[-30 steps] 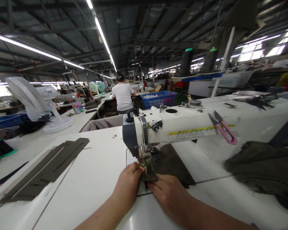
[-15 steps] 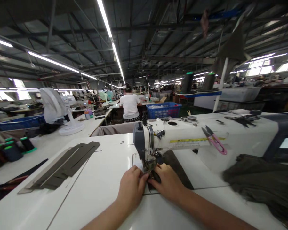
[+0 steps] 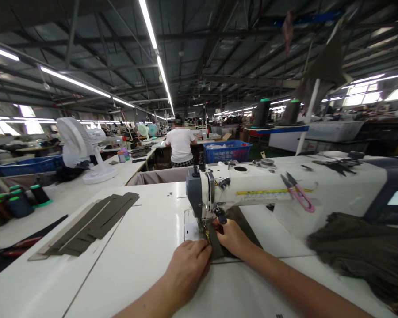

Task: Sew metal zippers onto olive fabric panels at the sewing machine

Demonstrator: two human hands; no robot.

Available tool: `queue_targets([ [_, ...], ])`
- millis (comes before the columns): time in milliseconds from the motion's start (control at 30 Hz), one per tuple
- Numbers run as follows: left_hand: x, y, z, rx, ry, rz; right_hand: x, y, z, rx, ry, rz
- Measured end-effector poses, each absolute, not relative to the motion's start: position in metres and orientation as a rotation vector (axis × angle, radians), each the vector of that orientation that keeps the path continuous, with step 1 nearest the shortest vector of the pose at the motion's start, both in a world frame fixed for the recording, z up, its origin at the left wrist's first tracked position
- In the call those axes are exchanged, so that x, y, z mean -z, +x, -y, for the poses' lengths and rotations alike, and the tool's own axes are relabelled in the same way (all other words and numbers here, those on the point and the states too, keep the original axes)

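Note:
A white sewing machine (image 3: 252, 185) stands on the white table (image 3: 135, 247). A dark olive fabric piece (image 3: 216, 245) lies under its needle. My left hand (image 3: 189, 265) rests on the table with curled fingers pressed on the near end of the fabric. My right hand (image 3: 232, 236) sits just right of the needle, its fingers pinching the fabric beside the presser foot.
A stack of dark fabric strips (image 3: 89, 221) lies at the left. A heap of olive cloth (image 3: 361, 247) sits at the right. Pink thread snips (image 3: 298, 192) rest on the machine arm. A white fan (image 3: 82, 150), thread cones (image 3: 23, 201) and a person in white (image 3: 181, 145) are further back.
My left hand has slid back toward me along the fabric. My right hand has moved up closer to the presser foot. The camera has tilted slightly.

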State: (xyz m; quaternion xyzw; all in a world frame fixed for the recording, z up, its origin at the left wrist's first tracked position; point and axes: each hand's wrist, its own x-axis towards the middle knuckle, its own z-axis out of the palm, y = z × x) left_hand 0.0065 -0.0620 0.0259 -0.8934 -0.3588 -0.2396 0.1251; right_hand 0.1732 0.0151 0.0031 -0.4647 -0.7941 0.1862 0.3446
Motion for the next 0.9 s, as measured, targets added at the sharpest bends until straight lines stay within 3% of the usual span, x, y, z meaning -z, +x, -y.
queue_targets([
  [200, -0.028, 0.002, 0.059, 0.795, -2.472, 1.652, 0.002, 0.175, -0.017, -0.505, -1.258, 2.011],
  [333, -0.027, 0.003, 0.051, 1.059, -2.750, 1.299, 0.004, 0.176, -0.019, -0.516, -1.275, 2.014],
  [467, -0.028, 0.004, 0.045, 0.811, -2.968, 0.922, 0.000, 0.179, -0.016, -0.496, -1.286, 2.061],
  [633, -0.023, 0.006, 0.040, 0.653, -2.837, 0.968, -0.007, 0.179, -0.016, -0.389, -1.353, 2.120],
  [900, -0.013, 0.006, 0.038, 0.704, -2.783, 0.950, -0.008, 0.172, -0.021, -0.150, -1.598, 2.158],
])
